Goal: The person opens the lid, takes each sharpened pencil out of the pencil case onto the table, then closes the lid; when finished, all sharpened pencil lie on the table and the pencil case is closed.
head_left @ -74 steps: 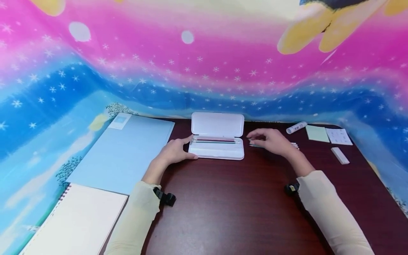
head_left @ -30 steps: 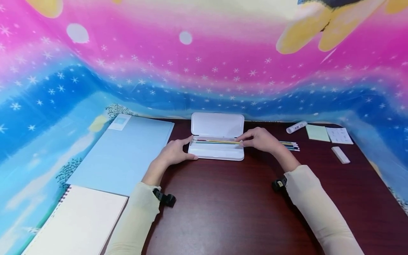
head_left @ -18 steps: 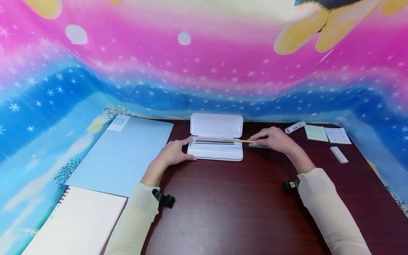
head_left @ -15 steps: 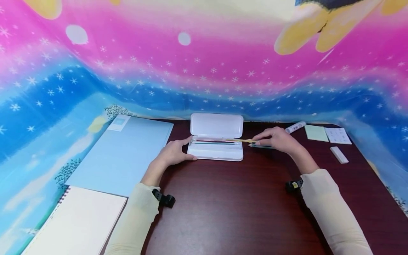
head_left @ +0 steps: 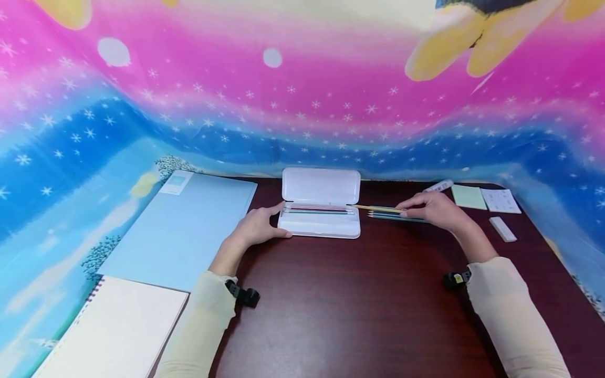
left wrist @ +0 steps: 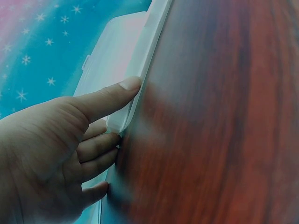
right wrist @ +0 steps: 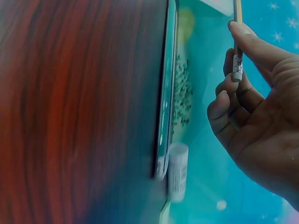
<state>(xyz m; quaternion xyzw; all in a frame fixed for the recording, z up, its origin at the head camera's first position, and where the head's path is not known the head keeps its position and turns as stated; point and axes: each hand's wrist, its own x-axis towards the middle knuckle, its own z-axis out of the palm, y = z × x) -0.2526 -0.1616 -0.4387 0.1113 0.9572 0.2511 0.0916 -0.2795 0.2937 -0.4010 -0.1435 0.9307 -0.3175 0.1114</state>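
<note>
A white pencil case (head_left: 321, 231) stands open on the dark wooden table, its lid raised at the back. Several pencils (head_left: 319, 210) lie in its rear part. My left hand (head_left: 257, 226) holds the case's left end, thumb at the front edge and forefinger at the back corner. My right hand (head_left: 435, 210) pinches a yellow pencil (head_left: 378, 208) close to its eraser end, which shows in the right wrist view beneath my thumb. The pencil's other end points left, at the case's right edge. Just below it, several pencils (head_left: 385, 216) lie side by side on the table, partly hidden by my right hand.
A glue stick (head_left: 439, 185) lies behind my right hand. Farther right are a green sticky-note pad (head_left: 469, 197), a printed white pad (head_left: 502, 201) and a white eraser (head_left: 503, 229). A light blue folder (head_left: 184, 231) and a spiral notebook (head_left: 118, 325) are at left.
My right hand went from beside the case to its right end, took hold of the yellow pencil there and drew it out rightward over the loose pencils. My left hand stayed in place.
</note>
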